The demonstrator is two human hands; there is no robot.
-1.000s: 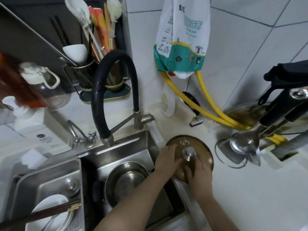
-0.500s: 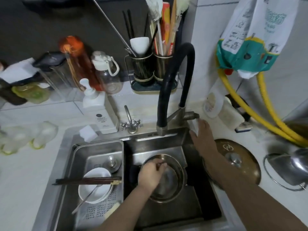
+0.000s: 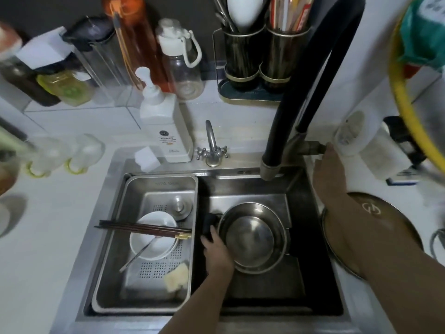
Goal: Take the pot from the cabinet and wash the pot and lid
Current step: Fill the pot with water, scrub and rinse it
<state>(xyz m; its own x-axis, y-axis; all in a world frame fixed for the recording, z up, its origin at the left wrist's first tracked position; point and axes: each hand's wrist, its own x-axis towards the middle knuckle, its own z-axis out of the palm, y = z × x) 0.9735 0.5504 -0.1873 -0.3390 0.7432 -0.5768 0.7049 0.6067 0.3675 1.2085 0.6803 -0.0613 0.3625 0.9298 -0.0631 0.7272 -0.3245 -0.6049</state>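
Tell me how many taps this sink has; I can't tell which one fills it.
2: a tall black tap behind the right basin, its lever by the right hand, and a small chrome tap behind the divider.

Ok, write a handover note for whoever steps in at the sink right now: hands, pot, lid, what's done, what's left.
Left hand: grips the pot at its left rim, by the black handle.
Right hand: reaches to the faucet lever; grip unclear.
Pot: upright in the right sink basin, below the black faucet hose.
Lid: on the counter right of the sink, partly under the right forearm.
Done: pot is out of the cabinet, lid off.
Left: no water visible; turn it on, wash pot and lid.
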